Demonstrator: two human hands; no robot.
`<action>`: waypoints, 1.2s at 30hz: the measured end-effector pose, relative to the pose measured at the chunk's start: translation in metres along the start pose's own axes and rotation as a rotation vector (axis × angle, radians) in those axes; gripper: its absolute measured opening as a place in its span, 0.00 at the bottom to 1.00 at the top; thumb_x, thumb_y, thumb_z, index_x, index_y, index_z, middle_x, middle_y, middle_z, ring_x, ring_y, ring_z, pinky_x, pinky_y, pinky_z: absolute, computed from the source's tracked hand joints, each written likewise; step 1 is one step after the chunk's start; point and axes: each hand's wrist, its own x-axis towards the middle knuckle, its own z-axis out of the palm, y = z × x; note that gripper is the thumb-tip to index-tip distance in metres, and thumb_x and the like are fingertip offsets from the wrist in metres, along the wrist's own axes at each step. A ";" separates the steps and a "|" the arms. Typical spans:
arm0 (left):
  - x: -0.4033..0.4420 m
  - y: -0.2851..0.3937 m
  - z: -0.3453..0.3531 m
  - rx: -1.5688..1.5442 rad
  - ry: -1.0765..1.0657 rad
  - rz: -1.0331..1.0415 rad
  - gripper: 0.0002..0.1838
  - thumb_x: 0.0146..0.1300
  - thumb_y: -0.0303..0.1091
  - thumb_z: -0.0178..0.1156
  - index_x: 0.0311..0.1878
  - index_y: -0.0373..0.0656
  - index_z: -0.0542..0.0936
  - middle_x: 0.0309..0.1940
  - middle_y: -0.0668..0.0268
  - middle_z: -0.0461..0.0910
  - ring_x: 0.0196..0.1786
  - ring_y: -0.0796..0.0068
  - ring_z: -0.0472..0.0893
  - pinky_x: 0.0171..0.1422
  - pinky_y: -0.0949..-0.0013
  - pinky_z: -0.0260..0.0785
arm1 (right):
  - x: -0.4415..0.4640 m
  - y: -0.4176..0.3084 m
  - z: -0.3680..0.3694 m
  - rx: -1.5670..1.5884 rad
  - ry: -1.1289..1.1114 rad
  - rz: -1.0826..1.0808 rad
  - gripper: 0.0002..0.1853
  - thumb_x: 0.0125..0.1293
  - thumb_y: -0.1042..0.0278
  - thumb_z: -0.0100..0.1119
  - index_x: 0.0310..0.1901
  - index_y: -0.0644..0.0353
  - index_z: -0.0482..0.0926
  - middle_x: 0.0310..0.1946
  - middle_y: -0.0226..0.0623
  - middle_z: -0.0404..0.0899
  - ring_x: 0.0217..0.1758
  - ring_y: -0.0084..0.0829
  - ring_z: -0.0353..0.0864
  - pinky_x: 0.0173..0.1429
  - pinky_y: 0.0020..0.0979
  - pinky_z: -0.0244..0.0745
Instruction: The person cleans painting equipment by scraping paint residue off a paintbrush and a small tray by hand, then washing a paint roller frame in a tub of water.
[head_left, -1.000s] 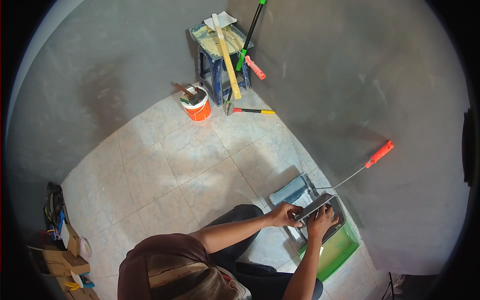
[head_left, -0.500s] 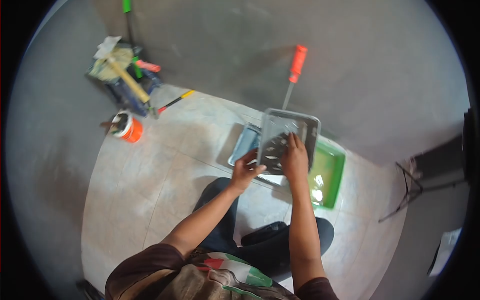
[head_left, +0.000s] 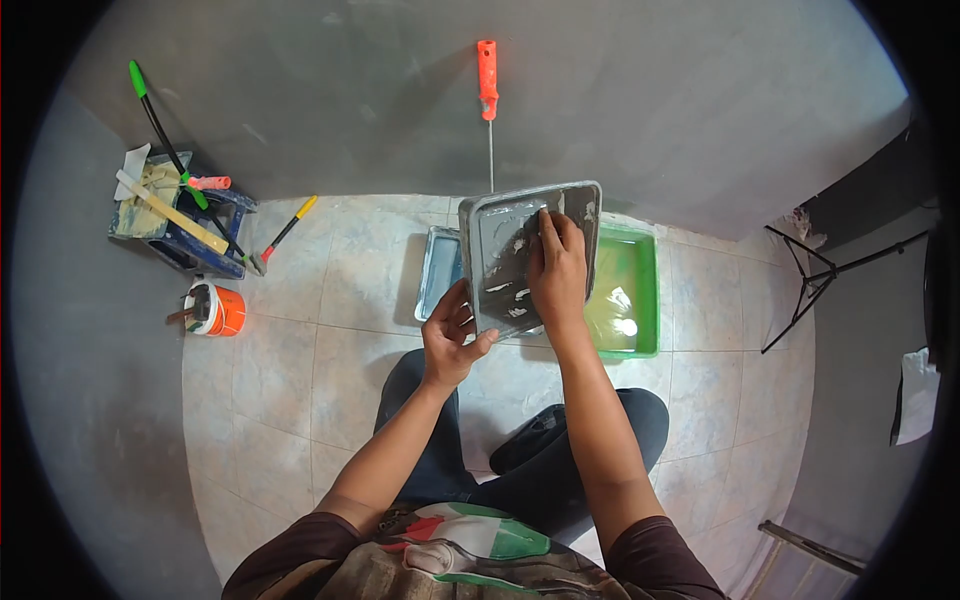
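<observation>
My left hand (head_left: 455, 345) grips the lower left edge of a grey paint tray (head_left: 505, 250), fingers behind it and thumb at the near rim. The tray is held up and tilted toward me, with shiny wet patches inside. My right hand (head_left: 560, 270) reaches into it, fingers bent together against its inner face; whether they hold anything is hidden. Behind the raised tray, a smaller tray with a blue-grey inside (head_left: 425, 285) rests on the floor to the left. To the right sits a green basin (head_left: 652, 310) of yellowish-green liquid.
A paint roller handle (head_left: 487, 82) leans against the grey wall. At left stand an orange-and-white bucket (head_left: 228, 312) and a dark blue stool (head_left: 215, 245) loaded with tools. A hammer (head_left: 285, 235) is beside the stool. Black tripod legs (head_left: 815, 285) stand at right.
My view has shifted, so the stool, bucket and basin appear elsewhere in it. The tray is tilted more, and my right fingers have moved over its inner face. My left hand still grips the edge.
</observation>
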 end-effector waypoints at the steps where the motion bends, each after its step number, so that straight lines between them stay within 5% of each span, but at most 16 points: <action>1: 0.001 0.000 0.001 0.002 -0.008 0.015 0.49 0.56 0.22 0.77 0.79 0.28 0.62 0.71 0.50 0.75 0.66 0.65 0.82 0.70 0.63 0.79 | 0.001 0.002 0.000 -0.016 0.011 -0.007 0.20 0.69 0.79 0.63 0.61 0.67 0.82 0.54 0.49 0.83 0.58 0.50 0.82 0.62 0.43 0.79; 13: 0.015 0.001 -0.020 0.160 0.048 -0.007 0.47 0.58 0.25 0.77 0.78 0.27 0.63 0.67 0.51 0.78 0.61 0.67 0.84 0.63 0.65 0.81 | 0.006 0.018 0.026 0.001 0.086 -0.088 0.13 0.65 0.81 0.63 0.51 0.67 0.85 0.48 0.49 0.84 0.49 0.50 0.85 0.53 0.43 0.81; 17: 0.033 -0.014 -0.051 0.208 0.378 -0.063 0.33 0.65 0.29 0.74 0.70 0.27 0.75 0.61 0.57 0.83 0.58 0.75 0.83 0.61 0.69 0.77 | 0.007 0.019 0.018 0.117 -0.076 0.123 0.13 0.66 0.82 0.61 0.51 0.67 0.83 0.47 0.49 0.84 0.46 0.48 0.85 0.49 0.40 0.80; 19: 0.043 -0.004 -0.072 0.170 0.563 -0.116 0.27 0.68 0.30 0.73 0.66 0.30 0.79 0.56 0.64 0.85 0.57 0.77 0.82 0.63 0.66 0.75 | 0.014 0.032 0.014 0.183 0.054 0.077 0.15 0.65 0.83 0.58 0.54 0.66 0.81 0.46 0.50 0.84 0.44 0.46 0.84 0.47 0.38 0.80; 22: 0.048 0.002 -0.116 0.161 0.661 -0.142 0.27 0.69 0.32 0.72 0.67 0.31 0.78 0.53 0.67 0.84 0.56 0.76 0.82 0.66 0.61 0.76 | 0.007 0.070 0.032 0.143 -0.053 0.232 0.19 0.64 0.79 0.60 0.58 0.66 0.78 0.45 0.53 0.83 0.44 0.48 0.85 0.49 0.43 0.80; 24: 0.046 0.004 -0.139 0.197 0.685 -0.168 0.28 0.70 0.34 0.72 0.69 0.31 0.76 0.52 0.67 0.83 0.57 0.73 0.83 0.68 0.55 0.78 | -0.009 0.102 0.049 0.057 -0.318 0.382 0.23 0.65 0.70 0.63 0.60 0.68 0.75 0.52 0.59 0.81 0.54 0.59 0.83 0.58 0.51 0.79; 28: 0.025 -0.006 -0.165 0.228 0.653 -0.262 0.30 0.72 0.38 0.69 0.71 0.30 0.74 0.55 0.62 0.83 0.60 0.66 0.84 0.68 0.53 0.80 | -0.046 0.144 0.096 0.019 -0.478 0.522 0.28 0.62 0.64 0.68 0.61 0.68 0.75 0.55 0.65 0.81 0.60 0.63 0.81 0.64 0.53 0.78; 31: 0.008 -0.033 -0.176 0.121 0.693 -0.429 0.30 0.72 0.39 0.70 0.70 0.30 0.74 0.58 0.60 0.81 0.61 0.60 0.84 0.67 0.53 0.81 | -0.072 0.180 0.142 -0.026 -0.551 0.601 0.29 0.62 0.63 0.68 0.63 0.69 0.73 0.55 0.65 0.81 0.60 0.63 0.81 0.64 0.52 0.79; 33: 0.000 -0.055 -0.178 0.065 0.701 -0.522 0.31 0.72 0.42 0.69 0.67 0.29 0.74 0.65 0.54 0.75 0.65 0.39 0.80 0.69 0.51 0.80 | -0.078 0.191 0.166 -0.029 -0.590 0.619 0.31 0.63 0.62 0.69 0.64 0.69 0.72 0.57 0.66 0.80 0.61 0.64 0.81 0.65 0.53 0.79; 36: -0.007 -0.084 -0.177 0.058 0.693 -0.651 0.32 0.73 0.44 0.68 0.68 0.28 0.72 0.64 0.52 0.75 0.64 0.40 0.81 0.65 0.49 0.83 | -0.083 0.204 0.194 -0.044 -0.537 0.556 0.34 0.63 0.60 0.70 0.66 0.71 0.70 0.59 0.68 0.77 0.62 0.65 0.80 0.64 0.54 0.78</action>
